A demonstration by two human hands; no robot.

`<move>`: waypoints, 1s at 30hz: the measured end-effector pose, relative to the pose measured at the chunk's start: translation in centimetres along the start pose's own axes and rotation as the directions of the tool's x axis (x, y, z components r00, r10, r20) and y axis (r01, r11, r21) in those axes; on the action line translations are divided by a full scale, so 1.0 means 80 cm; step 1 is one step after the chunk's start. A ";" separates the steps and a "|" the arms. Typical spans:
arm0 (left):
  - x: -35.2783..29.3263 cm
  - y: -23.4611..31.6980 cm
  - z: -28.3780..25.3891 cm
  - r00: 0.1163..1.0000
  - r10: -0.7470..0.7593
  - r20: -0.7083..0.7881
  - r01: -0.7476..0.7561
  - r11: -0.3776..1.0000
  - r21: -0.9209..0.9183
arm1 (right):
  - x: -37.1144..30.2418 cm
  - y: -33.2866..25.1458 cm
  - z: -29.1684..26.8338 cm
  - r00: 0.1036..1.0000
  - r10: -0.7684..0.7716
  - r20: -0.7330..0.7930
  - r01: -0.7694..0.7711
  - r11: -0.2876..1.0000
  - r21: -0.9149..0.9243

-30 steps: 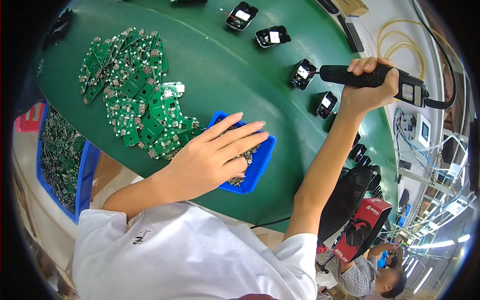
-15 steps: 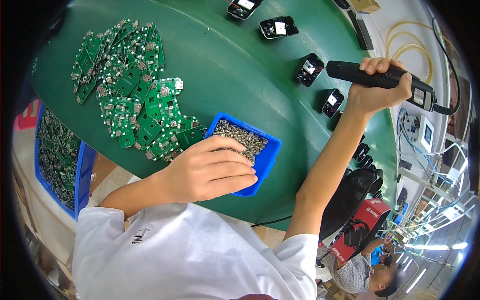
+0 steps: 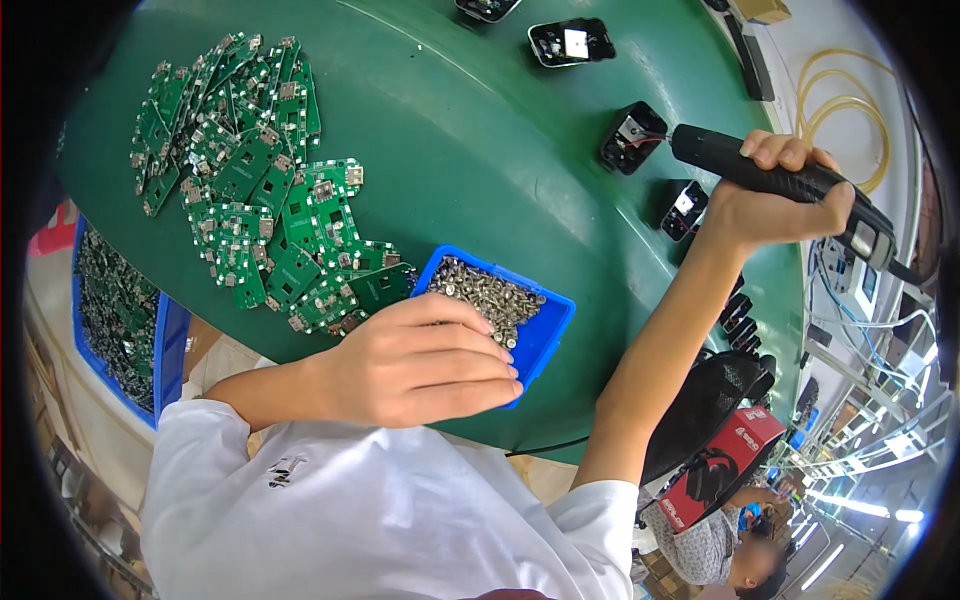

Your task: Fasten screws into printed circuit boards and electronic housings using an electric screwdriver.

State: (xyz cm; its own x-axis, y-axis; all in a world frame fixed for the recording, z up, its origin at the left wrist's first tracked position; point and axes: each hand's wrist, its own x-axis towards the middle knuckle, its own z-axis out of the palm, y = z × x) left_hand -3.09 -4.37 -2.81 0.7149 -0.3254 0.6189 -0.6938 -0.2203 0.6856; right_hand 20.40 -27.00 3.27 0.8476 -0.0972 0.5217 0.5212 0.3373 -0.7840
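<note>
My left hand (image 3: 405, 365) reaches over a blue tray (image 3: 540, 350) of small metal screws (image 3: 490, 295). Its fingers are stretched out side by side across the near part of the tray, tips at the screws; the thumb is hidden. Raised at the right, my right hand (image 3: 785, 200) is closed round a black electric screwdriver (image 3: 760, 165). The tool lies roughly level, its front end pointing left towards an opened black case (image 3: 632, 137) with red wires, its cable end to the right. A second opened black case (image 3: 684, 208) sits below the screwdriver.
A heap of green circuit boards (image 3: 245, 170) covers the table's left part. A blue bin (image 3: 170, 350) of boards stands beyond the left edge. More cases (image 3: 570, 43) line the far side. A black mesh bag (image 3: 700, 410) and a red box (image 3: 725, 465) lie at right, near another person (image 3: 700, 550).
The view has shifted slightly. My left hand stays at the tray of screws. The screwdriver in my right hand has tilted a little, its cable end lower.
</note>
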 end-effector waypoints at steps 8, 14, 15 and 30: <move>0.003 0.001 0.004 0.999 -0.011 -0.034 0.010 1.000 -0.026 | -0.015 0.007 0.024 0.965 -0.025 0.260 0.053 0.994 -0.100; 0.001 0.000 -0.001 0.999 0.018 -0.029 -0.019 1.000 -0.015 | -0.007 0.018 0.001 0.988 0.007 0.152 -0.011 1.000 0.022; -0.002 0.004 -0.002 1.000 0.003 -0.017 -0.003 1.000 -0.028 | -0.007 0.018 -0.008 0.998 0.032 0.047 -0.034 0.999 0.039; 0.036 0.043 -0.003 0.951 -0.298 -0.082 0.202 0.799 -0.566 | -0.090 -0.234 0.044 0.914 -0.213 0.346 0.071 0.922 0.380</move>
State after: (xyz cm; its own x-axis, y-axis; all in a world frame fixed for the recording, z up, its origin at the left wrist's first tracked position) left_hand -3.42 -5.85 1.45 0.8939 -0.1688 0.4152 -0.3609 0.2784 0.8901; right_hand 4.16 -29.35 15.35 0.6294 0.1630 0.7598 0.5031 0.6597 -0.5583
